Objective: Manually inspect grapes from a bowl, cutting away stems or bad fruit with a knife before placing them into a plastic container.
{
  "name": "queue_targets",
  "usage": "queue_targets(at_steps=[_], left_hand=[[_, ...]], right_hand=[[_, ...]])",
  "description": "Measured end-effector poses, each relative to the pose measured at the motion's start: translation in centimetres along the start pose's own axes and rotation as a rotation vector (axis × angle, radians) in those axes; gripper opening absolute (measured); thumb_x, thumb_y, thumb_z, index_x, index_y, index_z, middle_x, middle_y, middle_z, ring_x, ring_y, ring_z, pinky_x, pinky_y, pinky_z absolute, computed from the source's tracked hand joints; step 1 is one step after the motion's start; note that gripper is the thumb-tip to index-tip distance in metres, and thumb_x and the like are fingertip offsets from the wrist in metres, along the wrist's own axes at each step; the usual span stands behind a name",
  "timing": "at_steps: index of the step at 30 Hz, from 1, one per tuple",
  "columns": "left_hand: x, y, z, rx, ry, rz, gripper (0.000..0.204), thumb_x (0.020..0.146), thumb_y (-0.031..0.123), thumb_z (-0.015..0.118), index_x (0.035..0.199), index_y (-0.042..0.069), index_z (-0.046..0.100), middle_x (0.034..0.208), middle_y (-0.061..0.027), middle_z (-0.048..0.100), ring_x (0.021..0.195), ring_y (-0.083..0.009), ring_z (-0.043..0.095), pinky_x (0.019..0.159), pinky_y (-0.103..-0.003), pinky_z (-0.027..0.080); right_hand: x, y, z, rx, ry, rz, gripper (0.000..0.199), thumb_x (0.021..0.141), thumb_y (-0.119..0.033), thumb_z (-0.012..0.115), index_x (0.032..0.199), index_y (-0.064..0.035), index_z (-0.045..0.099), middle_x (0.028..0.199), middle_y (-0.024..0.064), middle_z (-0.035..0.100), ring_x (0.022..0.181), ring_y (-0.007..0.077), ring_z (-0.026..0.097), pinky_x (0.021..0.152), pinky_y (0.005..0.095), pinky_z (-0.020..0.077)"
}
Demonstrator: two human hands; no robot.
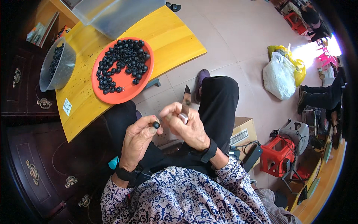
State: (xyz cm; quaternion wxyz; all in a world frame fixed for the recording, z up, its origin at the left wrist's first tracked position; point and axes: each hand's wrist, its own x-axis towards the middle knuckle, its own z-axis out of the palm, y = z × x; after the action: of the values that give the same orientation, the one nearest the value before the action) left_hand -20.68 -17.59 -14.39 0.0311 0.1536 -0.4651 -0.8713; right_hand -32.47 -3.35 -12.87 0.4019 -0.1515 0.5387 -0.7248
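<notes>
Above my lap, my left hand [140, 136] pinches a small round black piece [156, 125] between thumb and fingertips. Close beside it on the right, my right hand [188, 128] is closed around the handle of a small knife [186, 99], whose blade points up and away from me. Farther off to the left, an orange-red plate [126, 91] on the yellow table holds many similar black pieces [128, 56], some with visible holes. What the pieces are exactly, I cannot tell.
The yellow wooden table [171, 41] carries a clear round tub [69, 67] of small dark bits and a large clear bin [119, 18]. Dark drawers [33, 149] stand at left. On the right are a cardboard box [242, 130], a red stool [276, 155] and a white plastic bag [279, 78].
</notes>
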Motion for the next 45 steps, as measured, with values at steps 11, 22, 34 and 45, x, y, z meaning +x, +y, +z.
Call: queue_targets(at_steps=[11,22,34,45], left_hand=[[0.4,0.9,1.6,0.307,0.091,0.063,0.023,0.092,0.011,0.059,0.11,-0.002,0.061,0.093,-0.0041,0.064,0.085,-0.0093,0.059,0.079,-0.023,0.047],[0.9,1.8,0.7,0.311,0.049,0.047,0.024,0.093,0.012,0.056,0.112,-0.001,0.061,0.097,-0.0034,0.065,0.09,-0.0084,0.06,0.083,-0.023,0.047],[-1.7,7.1,-0.6,0.555,0.166,0.053,0.017,0.09,0.01,0.056,0.102,-0.001,0.061,0.087,-0.0057,0.067,0.085,-0.0102,0.061,0.078,-0.024,0.046],[7.6,29.4,-16.9,1.5,0.918,0.565,0.027,0.087,0.017,0.057,0.106,-0.003,0.061,0.083,-0.0027,0.064,0.079,-0.0107,0.057,0.074,-0.025,0.044]], right_hand=[[0.2,1.1,0.6,0.161,-0.087,-0.102,0.021,0.09,-0.012,0.065,0.104,-0.0005,0.055,0.079,-0.0018,0.055,0.067,0.0036,0.052,0.058,0.0186,0.0435],[0.7,1.6,1.1,0.077,-0.039,-0.088,0.028,0.088,-0.014,0.068,0.109,-0.0021,0.053,0.083,-0.0053,0.049,0.073,0.0014,0.043,0.064,0.0163,0.0365],[1.0,5.4,1.7,0.157,0.067,0.011,0.006,0.096,-0.012,0.053,0.098,-0.0081,0.058,0.075,-0.0014,0.055,0.054,0.0025,0.042,0.046,0.0178,0.0316],[2.5,8.0,0.6,0.227,0.103,0.144,0.01,0.095,-0.013,0.052,0.104,-0.0088,0.055,0.076,0.0023,0.049,0.05,0.003,0.032,0.044,0.019,0.0261]])
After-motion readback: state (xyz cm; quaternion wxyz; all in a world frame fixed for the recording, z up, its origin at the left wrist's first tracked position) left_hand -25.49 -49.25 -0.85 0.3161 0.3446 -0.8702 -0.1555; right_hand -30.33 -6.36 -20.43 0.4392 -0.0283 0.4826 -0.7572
